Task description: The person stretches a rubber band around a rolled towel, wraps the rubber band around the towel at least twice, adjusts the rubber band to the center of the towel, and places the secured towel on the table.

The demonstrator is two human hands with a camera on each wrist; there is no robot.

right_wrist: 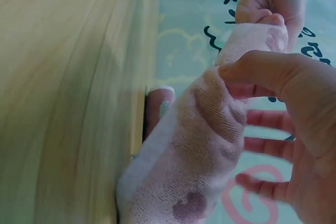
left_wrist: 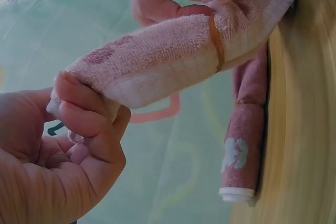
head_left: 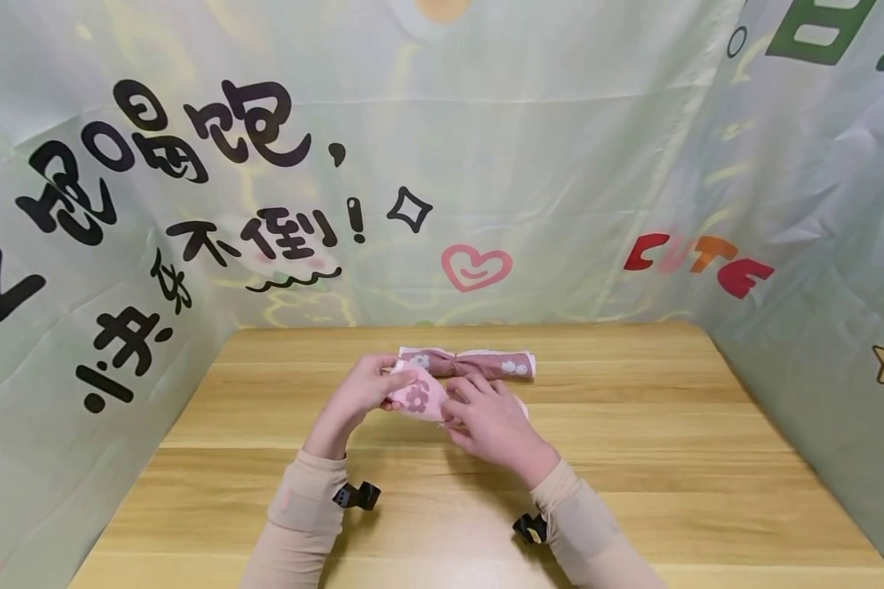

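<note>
A light pink rolled towel with darker flowers is held slightly tilted between the two hands. The left hand grips its left end, fingers curled round it in the left wrist view. A brown rubber band circles the towel near its middle. At that band the right hand holds the towel with thumb and forefinger. Its other fingers are spread along the towel's far side. Behind the hands lies a second rolled towel, mauve with pale flowers and cinched at its middle.
The wooden table carries the mauve roll near its back. Printed fabric walls stand at the back and both sides. Black wrist cameras sit on both sleeved forearms.
</note>
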